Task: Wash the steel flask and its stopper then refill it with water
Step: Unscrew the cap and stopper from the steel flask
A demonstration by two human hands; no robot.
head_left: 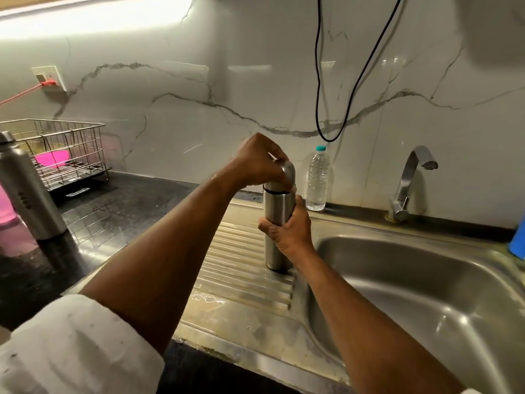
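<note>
Bare forearms; white sleeve (76, 348) rolled up on left arm, faintly speckled.

A strip light (93, 15) at upper left blows out to white glare on the wall (255, 81) beneath it. The sink (426, 280) right of it lies dimmer, with soft highlights. Edges bow and soften; the whole picture is slightly smeared.

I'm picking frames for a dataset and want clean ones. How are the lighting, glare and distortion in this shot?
Head view: a strip light at upper left is blown out to white; soft glare marks the sink basin; the wide lens bows the counter edges; the left hand on the flask top is slightly motion-blurred, while the right hand reads sharper.
</note>
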